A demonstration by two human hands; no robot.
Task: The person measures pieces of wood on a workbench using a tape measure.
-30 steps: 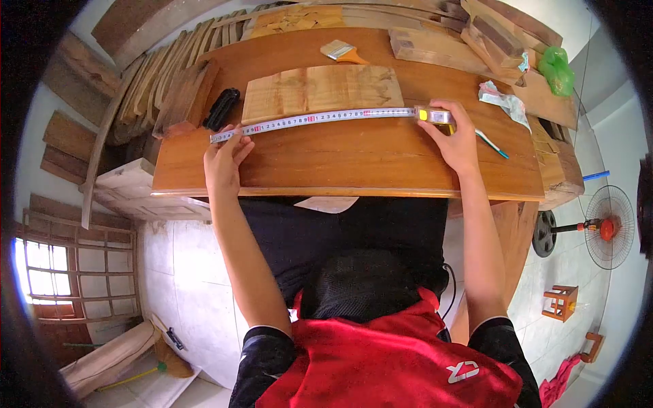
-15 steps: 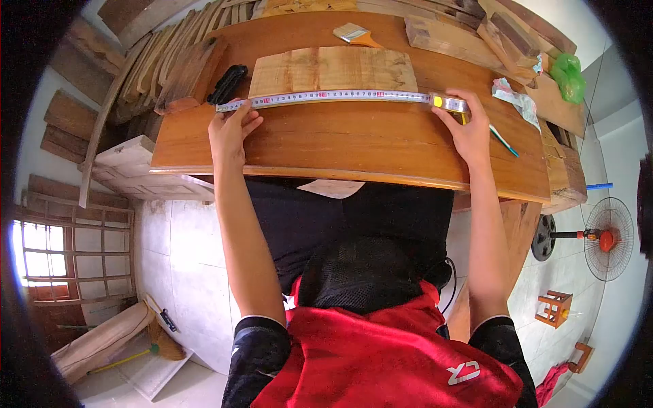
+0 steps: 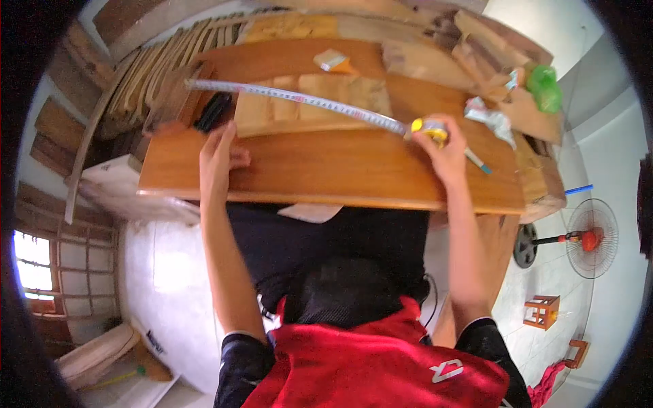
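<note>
My right hand [image 3: 445,153] is wrapped round the yellow case of a tape measure [image 3: 434,130]. Its white blade [image 3: 320,102] is drawn out and slants up leftward, its free end blurred above the left part of the table. Below the blade my left hand [image 3: 218,163] is off the tape, thumb and fingers apart with nothing in them. Under the blade lies a pale wooden board [image 3: 313,122] on the brown wooden table [image 3: 326,163]. Nearest my left hand is a black object [image 3: 214,112] whose kind I cannot make out.
A paintbrush [image 3: 332,61] lies behind the board. A pen-like stick [image 3: 479,162], crumpled wrapper [image 3: 491,119] and green plastic bag [image 3: 544,88] are on the right. Stacked wood pieces line the back and sides. A fan [image 3: 590,238] stands on the right.
My left hand has let go of the tape's end. The blade has lifted off the board's front edge and tilted up to the left, as my right hand turned the case. The camera view has shifted.
</note>
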